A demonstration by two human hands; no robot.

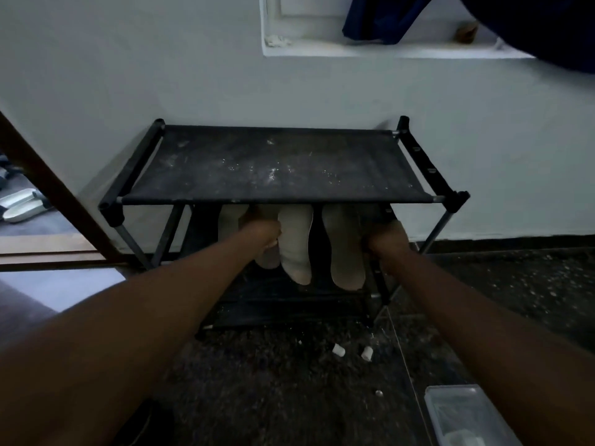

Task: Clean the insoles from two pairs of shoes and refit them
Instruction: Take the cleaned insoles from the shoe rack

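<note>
Several pale insoles lie side by side on the middle shelf of a black shoe rack [280,199], their heels sticking out over the front edge. Two beige insoles [296,243] [344,249] show fully in the middle. My left hand [264,235] is closed on a greyer insole [269,260] to their left, and another pale insole [229,220] lies further left. My right hand [388,241] is curled at the shelf's right end on what looks like a grey insole [370,215]; the dim light hides the grip. No shoes are visible on the rack.
The rack's dusty top shelf [273,162] stands against a white wall. A clear plastic box [467,413] sits on the dark speckled floor at bottom right. Two small white bits [338,350] [367,353] lie before the rack. White slippers [22,206] lie past a wooden door frame [48,188] on the left.
</note>
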